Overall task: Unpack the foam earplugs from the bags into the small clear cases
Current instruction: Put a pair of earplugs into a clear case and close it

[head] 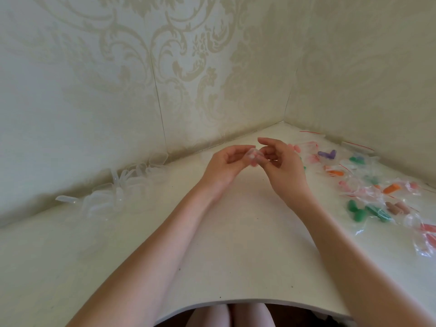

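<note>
Clear plastic, one small case (252,156), is up in the air between my two hands over the middle of the white table (236,244). My left hand (225,165) has fingers curled round the case, pinching it from the left side. My right hand (280,161) is at the case's right side, fingers bent in toward it and touching it, index finger raised above; looks like a pinch on the case edge too, though blur makes the exact contact hard to read. Can't tell whether the case lid is open or closed, or whether anything is inside. Using the held case as landmark: pile of empty clear cases (118,187) lies well to its left and nearer me, along the wall (94,90) edge of the table. To the case's right, the bags (368,185) are scattered over the table's right side, clear zip bags with red strips. Inside them, earplugs in colours: a purple pair (326,154) just right of my right hand, orange ones (335,173) lower right of that, green earplugs (358,210) further right and nearer me, pink ones (398,207) beside the green. My knees (236,316) show under the table's curved front edge.
</note>
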{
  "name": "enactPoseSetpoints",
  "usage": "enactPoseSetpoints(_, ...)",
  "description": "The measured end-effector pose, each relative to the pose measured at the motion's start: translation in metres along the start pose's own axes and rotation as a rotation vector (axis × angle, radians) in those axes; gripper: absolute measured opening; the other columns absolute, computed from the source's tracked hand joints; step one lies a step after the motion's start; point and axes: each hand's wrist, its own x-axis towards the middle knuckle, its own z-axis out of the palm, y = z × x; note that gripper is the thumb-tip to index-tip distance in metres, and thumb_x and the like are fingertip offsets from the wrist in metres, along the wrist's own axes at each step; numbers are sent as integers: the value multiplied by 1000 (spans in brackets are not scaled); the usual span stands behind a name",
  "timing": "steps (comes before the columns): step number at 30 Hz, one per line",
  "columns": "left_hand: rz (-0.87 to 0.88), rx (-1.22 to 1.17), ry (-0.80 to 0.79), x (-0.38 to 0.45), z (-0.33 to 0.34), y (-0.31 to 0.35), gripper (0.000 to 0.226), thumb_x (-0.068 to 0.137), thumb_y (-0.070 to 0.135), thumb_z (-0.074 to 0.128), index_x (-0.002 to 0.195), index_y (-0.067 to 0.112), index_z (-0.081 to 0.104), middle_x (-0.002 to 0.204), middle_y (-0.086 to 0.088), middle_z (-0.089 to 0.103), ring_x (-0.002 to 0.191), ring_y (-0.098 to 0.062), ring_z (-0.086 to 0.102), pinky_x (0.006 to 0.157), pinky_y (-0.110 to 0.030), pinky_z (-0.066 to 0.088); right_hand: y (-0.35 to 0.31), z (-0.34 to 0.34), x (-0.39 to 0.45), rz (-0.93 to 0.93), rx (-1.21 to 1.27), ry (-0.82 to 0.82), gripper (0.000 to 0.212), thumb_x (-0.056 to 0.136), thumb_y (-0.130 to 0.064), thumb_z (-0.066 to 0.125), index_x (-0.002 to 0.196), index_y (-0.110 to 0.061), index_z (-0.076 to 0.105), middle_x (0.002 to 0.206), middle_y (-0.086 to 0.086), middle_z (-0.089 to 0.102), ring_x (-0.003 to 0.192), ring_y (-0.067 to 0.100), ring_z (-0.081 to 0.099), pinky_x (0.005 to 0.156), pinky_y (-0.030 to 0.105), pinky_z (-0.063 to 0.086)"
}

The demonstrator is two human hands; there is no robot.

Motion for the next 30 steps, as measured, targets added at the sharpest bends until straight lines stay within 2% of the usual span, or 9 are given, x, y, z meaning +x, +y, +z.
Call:
enactPoseSetpoints(4, 137, 97, 89, -2, -1, -3, 16, 84, 9, 69, 98, 2, 69, 82, -11, 72, 83, -13, 70, 85, -19, 51, -1, 0, -1, -9, 16, 3, 26, 86, -10, 67, 104, -24, 55, 81, 2, 69, 80, 11, 67, 76, 18, 49)
enactPoseSetpoints(8, 192, 191, 102, -3, -1, 1, 15, 85, 16, 70, 98, 9, 72, 84, -5, 73, 89, -11, 69, 89, -20, 50, 1, 1, -1, -23, -4, 8, 24, 87, -12, 66, 107, -23, 58, 86, -3, 68, 83, 3, 64, 75, 12, 47)
enactPoseSetpoints(12, 238, 528, 210, 1, -18, 1, 35, 81, 13, 73, 116, 14, 65, 106, 8, 64, 101, -6, 60, 89, -19, 49, 8, 2, 2, -74, -162, 32, 24, 90, -17, 63, 113, -25, 65, 105, -6, 62, 92, 2, 57, 71, 4, 40)
enactPoseSetpoints(14, 250, 727, 228, 1, -35, -2, 38, 82, 6, 68, 119, 16, 64, 115, 4, 62, 107, -12, 57, 95, -26, 46, 9, 1, 5, -84, -204, 48, 23, 91, -15, 63, 112, -20, 67, 109, -4, 60, 91, 3, 56, 71, 2, 39)
enactPoseSetpoints(18, 149, 952, 207, -3, -59, -3, 42, 87, 14, 63, 129, 17, 56, 130, -2, 56, 122, -17, 49, 101, -23, 33, 7, -3, 13, -120, -307, -24, 26, 87, 0, 62, 109, -10, 69, 104, 0, 57, 87, 13, 58, 80, 1, 37)
enactPoseSetpoints(21, 91, 1021, 158, -5, -62, -3, 43, 90, 26, 60, 131, 17, 54, 136, -1, 53, 129, -17, 44, 104, -25, 30, 10, 3, 27, -142, -403, -85, 28, 83, 3, 62, 106, -10, 71, 98, -2, 56, 88, 19, 58, 86, 22, 47)
enactPoseSetpoints(23, 98, 1051, 138, -6, -62, -3, 39, 90, 28, 59, 128, 16, 58, 136, -1, 53, 129, -17, 44, 103, -23, 30, 12, 15, 36, -141, -468, -126, 26, 83, 2, 62, 104, -10, 71, 98, 2, 59, 85, 18, 55, 84, 29, 47)
enactPoseSetpoints(28, 101, 1054, 137, -6, -65, -7, 35, 94, 31, 55, 124, 15, 62, 140, -2, 49, 131, -17, 42, 104, -22, 28, 21, 46, 44, -132, -579, -217, 28, 90, -2, 54, 112, -10, 69, 112, 7, 61, 103, 21, 53, 78, 15, 31)
enactPoseSetpoints(30, 101, 1058, 160, -5, -68, -10, 36, 96, 30, 52, 127, 14, 59, 141, -3, 48, 131, -17, 41, 104, -23, 27, 23, 52, 44, -124, -573, -239, 29, 89, -1, 53, 111, -11, 70, 112, 5, 62, 106, 22, 54, 82, 16, 34)
